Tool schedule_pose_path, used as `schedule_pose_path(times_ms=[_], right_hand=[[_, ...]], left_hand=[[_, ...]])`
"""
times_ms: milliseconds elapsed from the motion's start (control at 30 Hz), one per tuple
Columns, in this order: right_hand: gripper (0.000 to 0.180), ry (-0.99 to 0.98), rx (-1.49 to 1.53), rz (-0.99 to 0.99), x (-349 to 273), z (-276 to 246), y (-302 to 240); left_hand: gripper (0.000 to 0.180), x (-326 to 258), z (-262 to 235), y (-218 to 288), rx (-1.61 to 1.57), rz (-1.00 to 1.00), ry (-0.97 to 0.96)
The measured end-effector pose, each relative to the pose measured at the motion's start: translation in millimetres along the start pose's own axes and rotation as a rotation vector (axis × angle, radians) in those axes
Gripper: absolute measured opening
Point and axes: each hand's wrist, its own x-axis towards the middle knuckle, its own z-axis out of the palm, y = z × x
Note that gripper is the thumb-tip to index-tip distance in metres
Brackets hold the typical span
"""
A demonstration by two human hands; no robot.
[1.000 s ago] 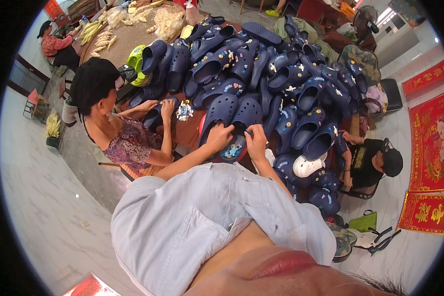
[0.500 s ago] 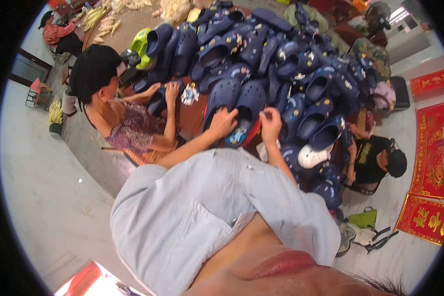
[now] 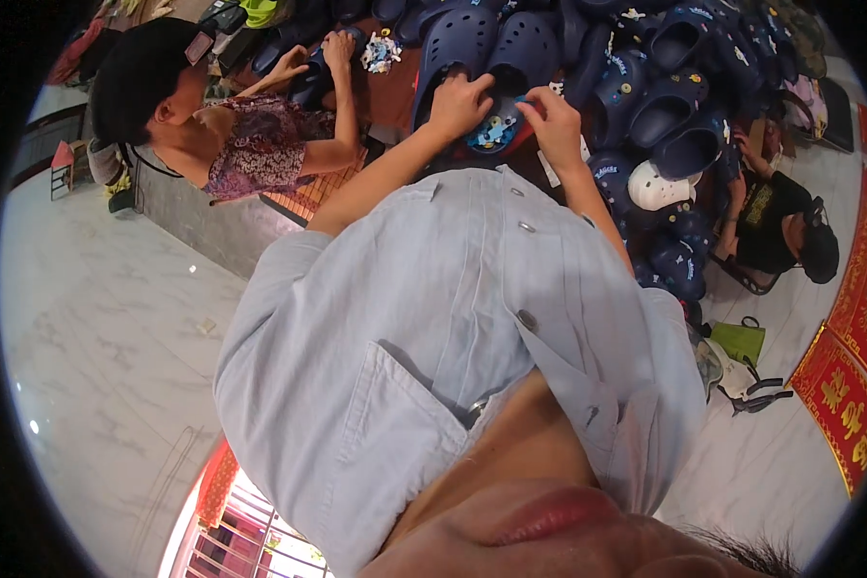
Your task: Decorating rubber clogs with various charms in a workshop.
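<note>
Two navy clogs stand side by side before me, the left clog [image 3: 460,39] and the right clog [image 3: 528,46], toes pointing away. My left hand [image 3: 459,106] is closed at the left clog's opening. Its fingers are bent and their tips partly hidden, so what they grip does not show. Just right of it, my right hand [image 3: 557,125] makes a pinch over the right clog's heel. A small blue piece shows at those fingertips. Below them, a heap of small blue, white and yellow shoe charms [image 3: 493,133] lies at the right clog's heel end.
More navy clogs [image 3: 669,106] are piled to the right, with a white clog [image 3: 660,188] among them. A person in a black cap [image 3: 149,82] handles a clog on the left, beside another charm heap [image 3: 381,53]. Another person [image 3: 790,226] sits at far right.
The view has tilted down, so the clogs and hands appear higher in the picture. My right hand has come slightly nearer the charm heap. My left hand stays at the left clog.
</note>
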Motion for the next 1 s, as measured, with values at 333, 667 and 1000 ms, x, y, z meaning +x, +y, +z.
schedule_pose_path(times_ms=[333,667,1000], right_hand=[[0.013,-0.266,-0.314,-0.262,-15,19,21],[0.02,-0.434,-0.279,-0.278,-18,9,6],[0.009,-0.572,-0.471,-0.414,-12,23,9]], left_hand=[[0.028,-2,2,-6,-0.071,0.021,0.012],[0.075,2,-58,-18,-0.208,0.172,-0.525],[0.074,-5,-51,-13,-0.153,0.127,-0.44]])
